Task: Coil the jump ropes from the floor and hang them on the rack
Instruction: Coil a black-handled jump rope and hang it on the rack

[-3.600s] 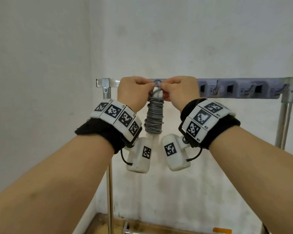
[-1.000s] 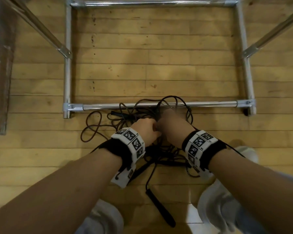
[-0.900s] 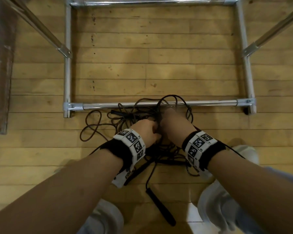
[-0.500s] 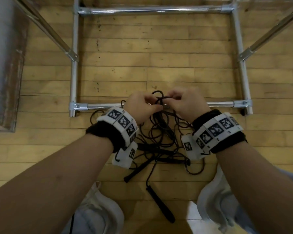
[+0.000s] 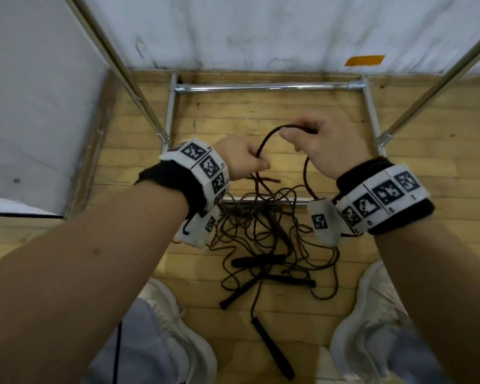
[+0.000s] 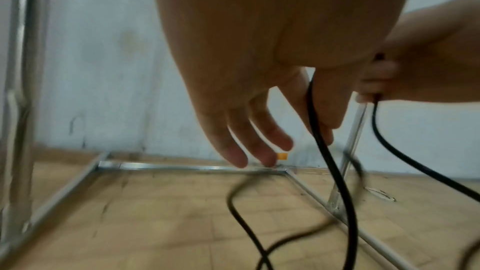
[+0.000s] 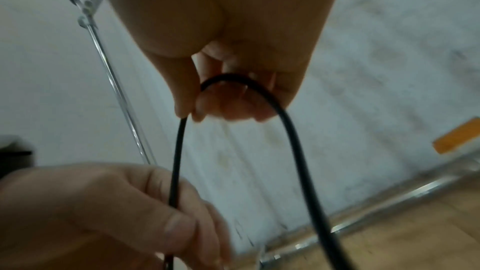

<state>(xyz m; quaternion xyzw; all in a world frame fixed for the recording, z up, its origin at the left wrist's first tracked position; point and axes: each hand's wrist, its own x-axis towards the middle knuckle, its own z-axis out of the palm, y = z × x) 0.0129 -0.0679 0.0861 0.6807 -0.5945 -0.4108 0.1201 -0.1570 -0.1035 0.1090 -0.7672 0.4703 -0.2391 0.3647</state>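
**Black cord lifted from a tangle on the floor**

A thin black jump rope (image 5: 270,137) arches between both hands above the wooden floor (image 5: 427,223). The right hand (image 5: 320,146) is the farther and higher one; its thumb and curled fingertips pinch the top of the loop, and from there the cord bends down on either side. The left hand (image 5: 240,159), nearer and to the left, nips the same cord between thumb and forefinger, while its other fingers (image 6: 255,141) hang loose and straight.

Below the hands the rest lies in a knotted heap (image 5: 263,236) of dark cord, draped across the near bar of the metal rack base (image 5: 261,86). Several slim black handles (image 5: 257,260) lie among the loops, one (image 5: 272,349) stretched nearest, between two pale shoes (image 5: 175,322).
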